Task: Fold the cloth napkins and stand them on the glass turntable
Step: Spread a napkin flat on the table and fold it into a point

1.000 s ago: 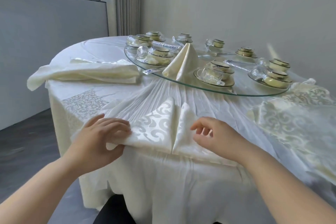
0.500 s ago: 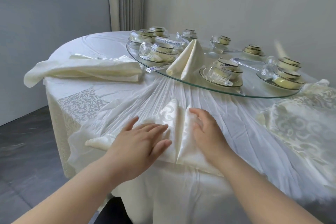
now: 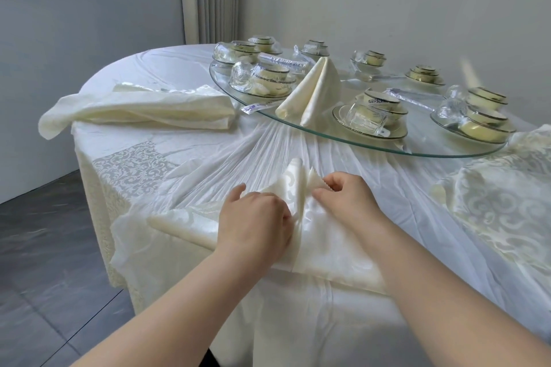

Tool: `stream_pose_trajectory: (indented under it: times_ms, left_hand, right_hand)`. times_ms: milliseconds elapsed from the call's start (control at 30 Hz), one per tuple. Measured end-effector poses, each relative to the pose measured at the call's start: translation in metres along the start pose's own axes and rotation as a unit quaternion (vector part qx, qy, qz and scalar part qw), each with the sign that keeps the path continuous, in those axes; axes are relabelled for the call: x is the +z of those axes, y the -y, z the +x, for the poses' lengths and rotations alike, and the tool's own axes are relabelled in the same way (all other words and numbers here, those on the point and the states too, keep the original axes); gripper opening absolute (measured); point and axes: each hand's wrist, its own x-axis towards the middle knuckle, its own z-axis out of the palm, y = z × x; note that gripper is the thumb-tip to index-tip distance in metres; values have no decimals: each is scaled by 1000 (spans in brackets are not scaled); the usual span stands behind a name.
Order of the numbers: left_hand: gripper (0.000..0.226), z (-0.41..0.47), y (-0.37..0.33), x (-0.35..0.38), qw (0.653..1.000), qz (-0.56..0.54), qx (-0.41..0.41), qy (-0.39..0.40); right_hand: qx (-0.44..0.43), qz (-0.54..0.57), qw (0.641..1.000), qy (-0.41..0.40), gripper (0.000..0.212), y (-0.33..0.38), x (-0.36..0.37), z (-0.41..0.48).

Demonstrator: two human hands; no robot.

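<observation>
Pinched half-folded napkin (image 3: 328,247) in left hand (image 3: 253,223) and right hand (image 3: 348,202), with just one finished napkin (image 3: 310,92) upright on turntable (image 3: 417,152) beyond fingertips.

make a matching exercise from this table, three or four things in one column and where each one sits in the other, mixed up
1. finished napkin
2. half-folded napkin
3. loose cloth pile
4. patterned cloth

A. lying on the table, left of the glass turntable
B. near table edge, pinched by left hand and right hand
C. spread flat at the table's right side
D. upright on the turntable

Pairs: 1-D, 2-B, 3-A, 4-C
</observation>
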Motion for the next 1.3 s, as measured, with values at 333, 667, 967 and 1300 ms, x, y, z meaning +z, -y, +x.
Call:
stream_pose_trajectory:
  times_ms: [333,667,967,1300]
  left_hand:
    - [37,1,3,11,995,-74,60,-22]
    - [20,-60,52,-26,934,-218,-194,-205]
    - [35,-64,66,-38,859,-358,-335,-147]
    - [53,-49,24,-35,754,-534,-303,-236]
  right_hand:
    - [-421,-237,859,-168,22,-8,9,3]
    - [-412,-273,859,-130,4,-10,15,1]
    - [-414,-288,849,-157,3,-10,16,-1]
    - [-409,-294,846,-174,3,-9,17,-1]
